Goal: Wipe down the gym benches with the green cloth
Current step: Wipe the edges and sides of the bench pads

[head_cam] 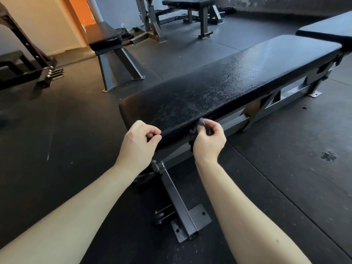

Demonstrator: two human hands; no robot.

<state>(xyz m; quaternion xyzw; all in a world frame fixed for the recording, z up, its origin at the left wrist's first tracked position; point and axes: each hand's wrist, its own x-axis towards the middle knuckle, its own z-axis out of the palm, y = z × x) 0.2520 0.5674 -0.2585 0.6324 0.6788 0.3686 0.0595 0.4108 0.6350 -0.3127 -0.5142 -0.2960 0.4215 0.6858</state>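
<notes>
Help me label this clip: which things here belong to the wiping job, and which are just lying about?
Job: cloth, held in the right hand; left hand at the pad edge; near bench; left bench; back bench.
Lying about: rack at far left; floor mark.

Dark rubber floor [57, 121] laid in large mats with visible seams; a pale scuff [328, 156] at right. Left: cream wall [38, 25], then an orange panel [83, 16], a white pillar [97, 8] and a grey-blue wall [118, 10]. Rear right: dark, blotched wall [266, 4]. A black rack [24, 46] stands far left, a grey steel frame [148, 18] at rear centre. Light soft and even.
</notes>
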